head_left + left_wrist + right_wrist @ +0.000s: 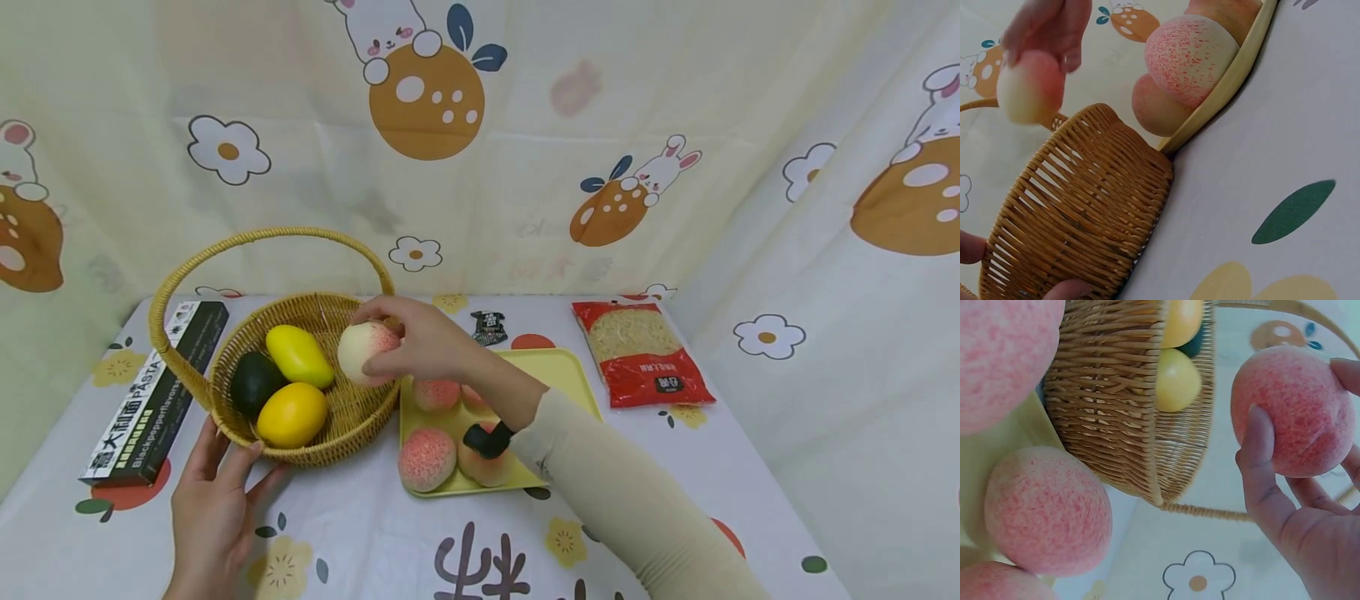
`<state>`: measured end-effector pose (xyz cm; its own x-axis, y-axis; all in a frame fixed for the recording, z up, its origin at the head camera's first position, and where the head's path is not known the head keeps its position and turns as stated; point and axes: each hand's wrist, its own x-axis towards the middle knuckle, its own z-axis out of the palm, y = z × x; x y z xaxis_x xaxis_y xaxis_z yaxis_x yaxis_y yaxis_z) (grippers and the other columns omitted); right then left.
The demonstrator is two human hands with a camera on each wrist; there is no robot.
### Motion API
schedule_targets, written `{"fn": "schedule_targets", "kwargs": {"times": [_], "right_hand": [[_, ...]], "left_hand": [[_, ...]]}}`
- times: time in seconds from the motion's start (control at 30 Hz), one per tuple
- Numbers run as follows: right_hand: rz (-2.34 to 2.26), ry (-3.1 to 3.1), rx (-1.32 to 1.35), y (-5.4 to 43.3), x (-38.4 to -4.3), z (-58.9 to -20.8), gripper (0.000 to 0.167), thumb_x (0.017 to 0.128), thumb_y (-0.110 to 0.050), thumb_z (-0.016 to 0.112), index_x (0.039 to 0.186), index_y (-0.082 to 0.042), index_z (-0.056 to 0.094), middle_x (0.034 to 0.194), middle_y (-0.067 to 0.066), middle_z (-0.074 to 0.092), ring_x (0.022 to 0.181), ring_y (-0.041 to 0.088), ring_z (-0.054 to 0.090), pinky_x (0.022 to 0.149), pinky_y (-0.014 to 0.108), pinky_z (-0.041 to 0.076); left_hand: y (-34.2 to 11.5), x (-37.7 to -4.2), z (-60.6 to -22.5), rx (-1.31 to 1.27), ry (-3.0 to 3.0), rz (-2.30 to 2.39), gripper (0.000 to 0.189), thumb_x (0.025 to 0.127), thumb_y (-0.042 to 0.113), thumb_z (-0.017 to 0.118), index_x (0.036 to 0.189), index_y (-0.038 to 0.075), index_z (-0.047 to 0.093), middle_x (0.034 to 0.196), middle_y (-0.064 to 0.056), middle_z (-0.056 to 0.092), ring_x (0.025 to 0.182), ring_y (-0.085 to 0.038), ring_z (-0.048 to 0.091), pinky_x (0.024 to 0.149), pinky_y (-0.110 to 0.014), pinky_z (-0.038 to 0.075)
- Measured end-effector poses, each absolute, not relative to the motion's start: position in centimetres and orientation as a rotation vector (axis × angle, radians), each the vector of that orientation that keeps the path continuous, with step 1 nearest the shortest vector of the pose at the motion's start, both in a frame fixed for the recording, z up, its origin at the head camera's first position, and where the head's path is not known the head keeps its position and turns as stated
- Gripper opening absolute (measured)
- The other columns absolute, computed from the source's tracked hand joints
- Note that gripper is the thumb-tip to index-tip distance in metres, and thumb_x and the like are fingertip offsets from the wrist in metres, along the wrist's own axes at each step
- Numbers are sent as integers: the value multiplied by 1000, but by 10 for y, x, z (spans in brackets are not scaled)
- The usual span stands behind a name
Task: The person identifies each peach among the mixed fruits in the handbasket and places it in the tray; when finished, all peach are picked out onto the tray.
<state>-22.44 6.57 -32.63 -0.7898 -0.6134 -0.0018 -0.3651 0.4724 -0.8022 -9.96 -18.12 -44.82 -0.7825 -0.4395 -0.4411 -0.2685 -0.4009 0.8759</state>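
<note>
My right hand (408,337) holds a pink-and-white peach (362,352) over the right side of a round wicker basket (360,437). In the right wrist view the thumb and fingers curl round the peach (1294,412). My left hand (217,500) holds the basket at its near left side, with fingertips at the rim by the foot of the handle. Inside the basket lie a yellow mango (300,357), a yellow lemon-like fruit (293,415) and a dark green avocado-like fruit (256,384). More peaches (427,460) rest on a yellow tray (573,375), partly hidden by my right arm.
Left of the basket lies a black pasta box (168,400). A red-and-clear bag of pasta (641,354) lies at the back right. Behind the tray sits a small black wrapped packet (489,327). A patterned cloth (525,167) hangs behind the table.
</note>
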Motion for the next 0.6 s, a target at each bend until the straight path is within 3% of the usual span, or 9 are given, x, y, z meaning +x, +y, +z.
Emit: {"fn": "schedule_targets", "kwargs": {"times": [0.17,0.33,0.6], "right_hand": [[-1436,2310,-742,93,-215,-320,51,85,-13,82,133,-23,66,140,-1,61,109,29,65,80,38,66],[-1637,2194,-699,126,-207,-322,50,87,-7,77,135,-16,65,146,1,58,110,31,66,85,37,65],[-1789,2133,-604,182,-193,-327,52,91,-4,70,141,-8,58,141,12,58,114,33,64,83,39,67]], "left_hand": [[-181,-98,-448,987,-1652,-2333,74,105,15,62,158,57,33,176,13,22,147,-30,42,81,-34,66],[-181,-98,-448,968,-1656,-2328,73,105,14,62,158,56,33,176,11,24,144,-30,45,78,-33,68],[-179,-98,-447,969,-1699,-2300,74,106,14,60,159,57,30,177,11,19,150,-32,41,88,-38,64]]}}
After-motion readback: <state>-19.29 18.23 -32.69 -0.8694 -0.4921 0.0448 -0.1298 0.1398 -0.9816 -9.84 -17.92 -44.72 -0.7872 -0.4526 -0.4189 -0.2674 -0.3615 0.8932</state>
